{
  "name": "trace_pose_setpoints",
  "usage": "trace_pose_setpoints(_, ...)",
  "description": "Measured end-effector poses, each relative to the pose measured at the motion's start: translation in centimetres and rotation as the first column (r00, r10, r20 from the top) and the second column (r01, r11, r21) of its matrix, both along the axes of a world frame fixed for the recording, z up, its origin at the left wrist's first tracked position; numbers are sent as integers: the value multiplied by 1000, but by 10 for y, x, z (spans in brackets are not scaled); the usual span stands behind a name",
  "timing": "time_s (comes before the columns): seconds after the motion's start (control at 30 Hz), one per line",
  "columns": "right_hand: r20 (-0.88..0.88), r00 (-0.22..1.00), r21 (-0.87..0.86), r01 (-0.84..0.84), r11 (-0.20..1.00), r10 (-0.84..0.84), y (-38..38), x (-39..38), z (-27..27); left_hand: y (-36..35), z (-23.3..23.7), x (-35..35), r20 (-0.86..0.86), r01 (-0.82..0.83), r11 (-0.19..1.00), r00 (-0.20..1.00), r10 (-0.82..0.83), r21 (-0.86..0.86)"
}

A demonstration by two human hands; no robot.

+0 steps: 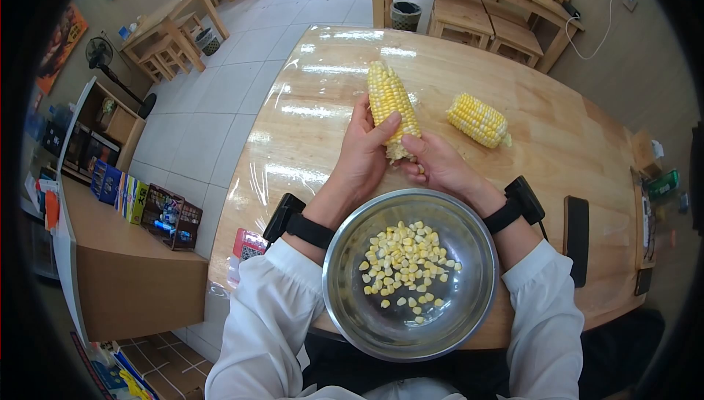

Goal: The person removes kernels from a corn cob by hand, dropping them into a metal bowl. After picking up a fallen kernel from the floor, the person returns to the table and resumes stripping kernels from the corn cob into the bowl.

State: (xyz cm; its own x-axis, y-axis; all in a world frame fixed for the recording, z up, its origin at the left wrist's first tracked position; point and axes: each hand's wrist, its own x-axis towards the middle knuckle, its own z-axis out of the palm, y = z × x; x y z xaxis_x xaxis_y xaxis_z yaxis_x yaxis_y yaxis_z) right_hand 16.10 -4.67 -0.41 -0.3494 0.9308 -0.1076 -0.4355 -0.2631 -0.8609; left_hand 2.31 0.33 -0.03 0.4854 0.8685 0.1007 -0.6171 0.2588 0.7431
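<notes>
A yellow-and-white corn cob (391,99) is held tilted upward between my hands, beyond the bowl's far rim. My left hand (367,140) wraps its left side, the thumb lying across the kernels. Around the lower end, my right hand (438,162) is closed with its thumb pressed on the cob. Some kernels look stripped near that lower end. Closer to me, a steel bowl (339,312) contains a heap of loose corn kernels (407,257). Another, shorter corn cob (478,120) lies on the table to the right of my hands.
The wooden table (308,136) has a glossy clear cover. A black phone-like slab (576,242) lies at right, and a red card with a code (249,244) at left. A tissue box (647,152) stands by the right edge. Other tables and stools (460,17) are farther back.
</notes>
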Motion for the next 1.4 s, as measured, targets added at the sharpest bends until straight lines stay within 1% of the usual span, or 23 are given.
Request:
trace_pose_setpoints(0.13, 6, 1000, 4, -1, 1000, 1, 0, 1, -2, 0, 0, -1, 17, 26, 1000, 1000, -26, -9)
trace_pose_setpoints(0.2, 59, 998, 55, -37, 998, 34, 2, 3, -7, 1, 0, -2, 34, 46, 999, 998, -46, -23)
trace_pose_setpoints(0.23, 59, 998, 55, -37, 998, 34, 2, 3, -5, 2, 0, -2, 29, 51, 998, 998, -51, -26)
trace_pose_setpoints(0.3, 12, 999, -10, -32, 999, 33, 2, 2, -1, 2, 1, -3, 22, 56, 998, 998, -56, -30)
trace_pose_setpoints(0.33, 12, 999, -9, -33, 999, 33, 1, 2, -1, 1, 2, -3, 40, 73, 997, 997, -72, -35)
trace_pose_setpoints(0.4, -111, 992, 12, -67, 998, 67, 1, 4, -1, 1, 2, -4, 59, 90, 995, 994, -87, -39)
trace_pose_setpoints(0.5, -109, 992, -25, -59, 998, 56, 1, 4, -3, 3, -1, -4, 35, 97, 994, 995, -96, -45)
trace_pose_setpoints(0.57, -93, 995, -23, -47, 999, 44, -2, 2, 2, 3, -1, -3, 8, 69, 998, 998, -69, -10)
trace_pose_setpoints(0.63, -77, 996, -22, -34, 999, 32, -2, 2, 4, 2, 0, -4, 11, 81, 997, 997, -80, -13)
trace_pose_setpoints(0.73, -121, 993, -58, -14, 998, 7, -2, 2, 3, 1, 0, -4, 16, 95, 995, 995, -95, -10)
trace_pose_setpoints(0.8, -53, 998, -14, -19, 1000, 19, -1, 2, 3, 1, 1, -3, 18, 98, 995, 995, -98, -3)
trace_pose_setpoints(0.9, -55, 998, -1, -15, 1000, 15, -1, 2, 1, 1, 2, -4, 30, 79, 997, 996, -79, -4)
trace_pose_setpoints(0.97, -20, 1000, 29, -16, 999, 17, 0, 1, -2, 2, 2, -8, 103, 148, 987, 985, -140, -68)
trace_pose_setpoints(1.0, 15, 1000, 59, -19, 998, 18, 0, 1, -3, 2, 2, -8, 103, 148, 987, 985, -141, -68)
trace_pose_setpoints(1.03, 15, 1000, 59, -19, 998, 18, 1, 1, -2, 2, 2, -7, 69, 131, 990, 989, -128, -47)
trace_pose_setpoints(1.07, -17, 1000, 32, -25, 999, 25, 1, 1, 0, 2, 2, -7, 35, 115, 993, 993, -114, -25)
trace_pose_setpoints(1.13, -49, 998, 6, -31, 999, 31, 1, 2, 1, 4, 0, -9, 58, 139, 989, 989, -137, -41)
trace_pose_setpoints(1.17, -100, 995, -25, -34, 999, 31, 0, 2, 1, 4, 0, -10, 79, 163, 985, 984, -158, -56)
trace_pose_setpoints(1.2, -151, 988, -56, -38, 998, 29, 0, 2, 2, 3, 1, -8, 79, 163, 985, 984, -158, -56)
trace_pose_setpoints(1.23, -151, 988, -56, -38, 998, 29, -1, 1, 3, 1, 4, -5, 63, 133, 990, 990, -129, -55)
trace_pose_setpoints(1.3, 35, 999, -20, 26, 999, -26, -2, -2, 6, 0, 5, -4, 48, 103, 993, 994, -100, -54)
trace_pose_setpoints(1.4, 76, 997, 12, 19, 1000, -20, -2, -1, 4, 1, 1, -5, 54, 114, 992, 992, -111, -51)
